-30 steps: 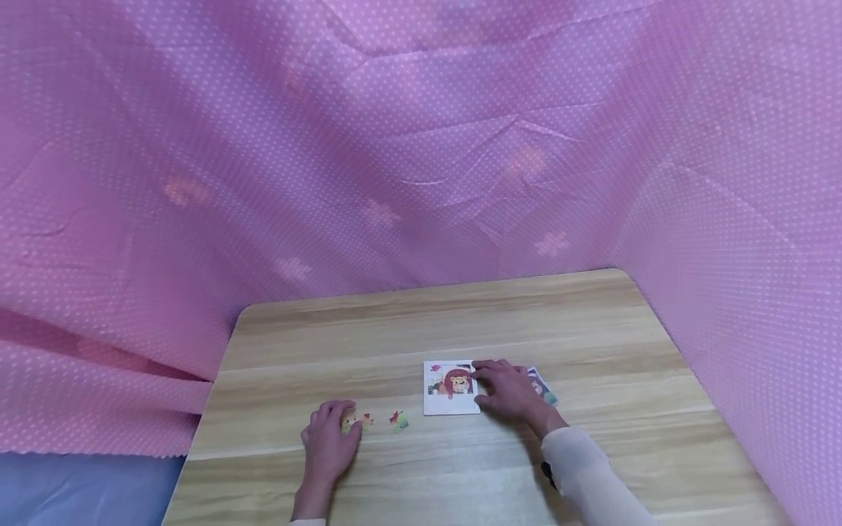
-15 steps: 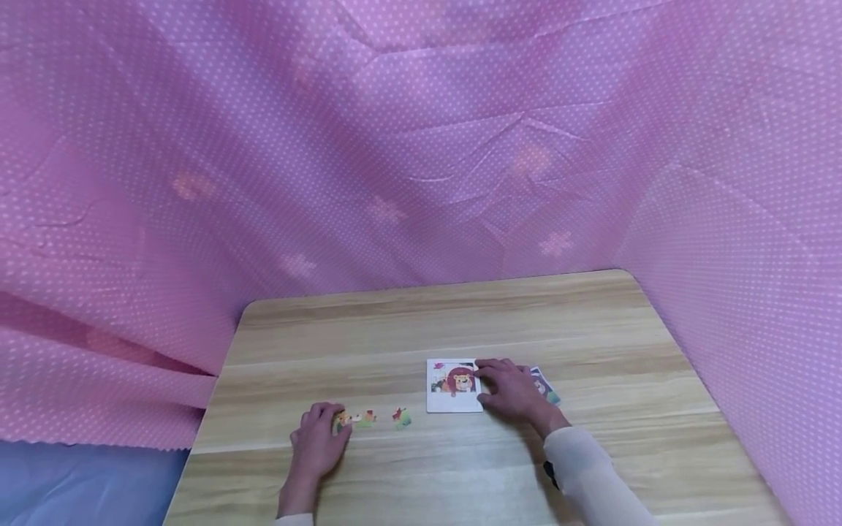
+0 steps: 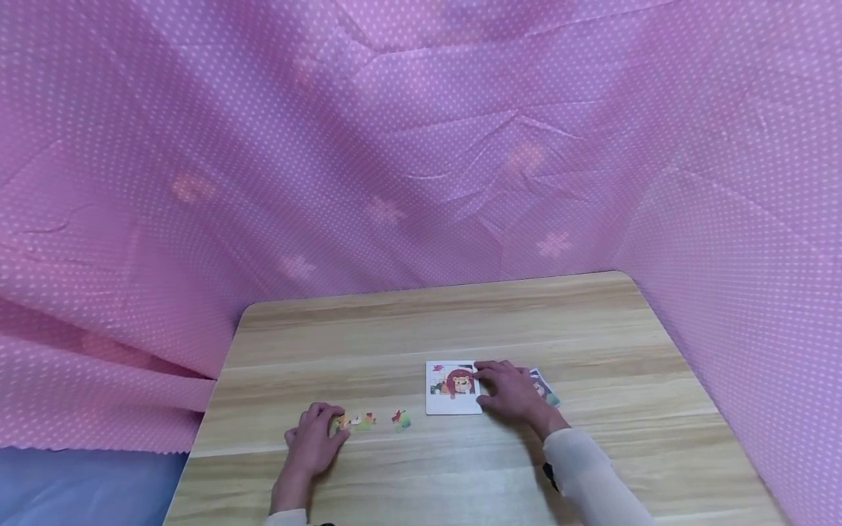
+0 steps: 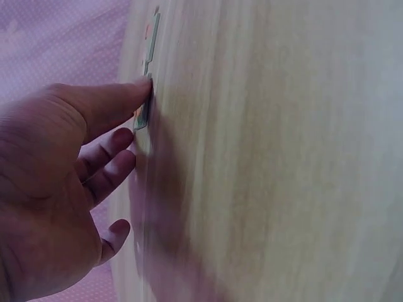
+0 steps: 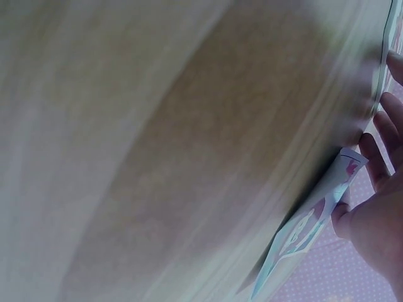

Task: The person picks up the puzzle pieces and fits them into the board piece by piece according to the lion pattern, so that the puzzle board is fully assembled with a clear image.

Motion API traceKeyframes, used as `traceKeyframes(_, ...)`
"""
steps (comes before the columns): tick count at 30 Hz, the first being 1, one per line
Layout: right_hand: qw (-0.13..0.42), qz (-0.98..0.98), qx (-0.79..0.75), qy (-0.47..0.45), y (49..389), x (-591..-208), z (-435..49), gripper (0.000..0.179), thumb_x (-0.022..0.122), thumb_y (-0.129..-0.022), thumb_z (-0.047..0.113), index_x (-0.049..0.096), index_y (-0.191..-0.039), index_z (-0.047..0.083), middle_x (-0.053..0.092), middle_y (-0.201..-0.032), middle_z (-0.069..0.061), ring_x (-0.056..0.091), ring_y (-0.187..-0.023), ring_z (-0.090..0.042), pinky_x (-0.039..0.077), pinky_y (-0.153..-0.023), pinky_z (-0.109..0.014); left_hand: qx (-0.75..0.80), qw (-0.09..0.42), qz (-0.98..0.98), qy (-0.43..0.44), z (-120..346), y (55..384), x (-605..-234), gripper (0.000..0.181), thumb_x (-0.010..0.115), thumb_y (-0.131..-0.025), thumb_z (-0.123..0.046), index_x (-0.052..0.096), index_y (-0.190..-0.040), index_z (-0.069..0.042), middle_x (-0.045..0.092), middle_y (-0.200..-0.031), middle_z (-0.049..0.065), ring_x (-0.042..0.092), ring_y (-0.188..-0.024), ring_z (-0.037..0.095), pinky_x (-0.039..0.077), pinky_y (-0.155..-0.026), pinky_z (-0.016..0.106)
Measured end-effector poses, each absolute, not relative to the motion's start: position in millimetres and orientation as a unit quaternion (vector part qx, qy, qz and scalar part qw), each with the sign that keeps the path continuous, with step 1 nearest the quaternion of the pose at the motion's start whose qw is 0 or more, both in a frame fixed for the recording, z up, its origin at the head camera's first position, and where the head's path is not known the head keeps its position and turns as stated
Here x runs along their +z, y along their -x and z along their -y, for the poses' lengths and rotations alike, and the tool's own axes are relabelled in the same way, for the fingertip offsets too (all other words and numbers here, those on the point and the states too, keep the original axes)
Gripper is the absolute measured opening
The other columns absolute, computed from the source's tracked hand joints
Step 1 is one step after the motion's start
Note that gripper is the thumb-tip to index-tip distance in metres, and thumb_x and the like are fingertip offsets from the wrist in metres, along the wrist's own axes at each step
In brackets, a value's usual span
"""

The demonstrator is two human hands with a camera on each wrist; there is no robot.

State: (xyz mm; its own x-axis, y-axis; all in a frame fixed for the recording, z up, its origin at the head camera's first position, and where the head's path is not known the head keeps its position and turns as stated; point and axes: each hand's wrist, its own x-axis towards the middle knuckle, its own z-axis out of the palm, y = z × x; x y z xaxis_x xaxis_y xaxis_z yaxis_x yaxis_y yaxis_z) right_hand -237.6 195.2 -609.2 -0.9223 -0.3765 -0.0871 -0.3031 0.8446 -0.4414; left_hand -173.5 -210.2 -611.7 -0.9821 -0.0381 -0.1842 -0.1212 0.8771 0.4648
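Observation:
In the head view my left hand (image 3: 311, 443) is low over the table at the left, thumb and index finger on either side of a small colourful jigsaw piece (image 3: 340, 422). Its thumb presses against the edge of that piece (image 4: 144, 113) in the left wrist view; the other fingers are loosely bent. My right hand (image 3: 511, 392) rests at the right side of a white square puzzle board (image 3: 454, 406), fingertips on its edge. A lion with a red mane fills the board's upper part; the lower part is white.
Beside the left hand lies another jigsaw piece (image 3: 367, 419), and a green and red one (image 3: 400, 419) sits farther right. A picture card (image 3: 544, 389) lies partly behind the right hand. Pink dotted cloth (image 3: 421, 183) hangs around the wooden table (image 3: 408, 329).
My left hand has shifted a little left, with the piece at its fingertips, uncovering more of the neighbouring pieces. The right hand stays at the board. The head view moved slightly.

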Motion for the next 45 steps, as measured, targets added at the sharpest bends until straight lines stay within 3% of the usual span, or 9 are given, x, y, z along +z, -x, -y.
traceKeyframes(13,0.089,-0.958,-0.209,0.173,243.6,-608.8,-187.4,0.053,0.071,-0.082,0.044,0.059,-0.13,0.026,0.047,-0.147,0.009,0.044,-0.132,-0.021,0.034,-0.103,-0.052,0.284,0.058,-0.955,0.056,218.7,182.4,-615.3,0.041,0.071,-0.085,-0.027,0.058,-0.122,-0.018,0.062,-0.12,0.005,0.05,-0.112,0.025,0.022,-0.093,0.056)
traceKeyframes(24,0.083,-0.961,-0.197,0.173,249.4,-607.8,-182.2,0.054,0.071,-0.082,0.042,0.059,-0.131,0.025,0.048,-0.147,0.007,0.045,-0.131,-0.022,0.036,-0.101,-0.053,0.368,0.007,-0.928,0.06,213.2,195.3,-614.7,0.03,0.066,-0.09,-0.022,0.058,-0.118,-0.014,0.065,-0.091,-0.001,0.057,-0.091,0.019,0.023,-0.089,0.044)
traceKeyframes(40,0.088,-0.961,-0.205,0.162,254.7,-606.6,-175.4,0.051,0.071,-0.081,0.039,0.061,-0.129,0.024,0.047,-0.147,0.006,0.044,-0.133,-0.024,0.034,-0.103,-0.053,0.45,0.007,-0.893,-0.003,164.5,216.2,-614.9,0.03,0.069,-0.087,-0.021,0.059,-0.114,-0.014,0.064,-0.087,-0.009,0.058,-0.081,0.009,0.028,-0.095,0.044)
traceKeyframes(45,0.091,-0.961,-0.208,0.156,256.9,-604.5,-171.9,0.051,0.073,-0.08,0.039,0.062,-0.128,0.023,0.048,-0.147,0.003,0.043,-0.134,-0.026,0.034,-0.104,-0.055,0.443,0.03,-0.896,-0.018,148.9,226.1,-613.7,0.026,0.068,-0.087,-0.02,0.059,-0.111,-0.018,0.063,-0.085,-0.01,0.057,-0.078,0.008,0.027,-0.093,0.044)
